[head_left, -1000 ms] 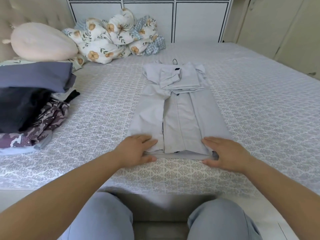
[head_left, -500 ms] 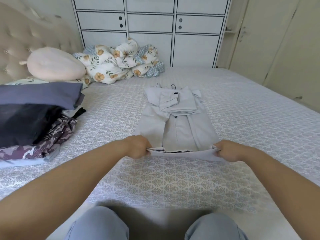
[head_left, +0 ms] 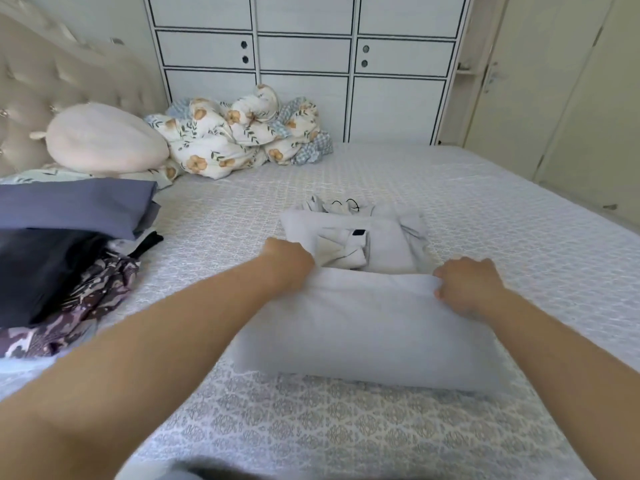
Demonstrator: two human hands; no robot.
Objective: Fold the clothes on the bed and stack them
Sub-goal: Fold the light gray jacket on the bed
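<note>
A pale grey garment [head_left: 367, 327] lies mid-bed [head_left: 485, 209], its near end doubled over toward the collar. The left hand [head_left: 287, 263] and right hand [head_left: 467, 285] each grip the folded edge with curled fingers. A stack of folded clothes [head_left: 65, 244] sits at left.

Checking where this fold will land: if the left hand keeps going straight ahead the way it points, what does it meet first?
Probably the folded-in sleeve on the grey garment, just beyond the left hand; the hand grips the hem, and depth is hard to judge.
</note>
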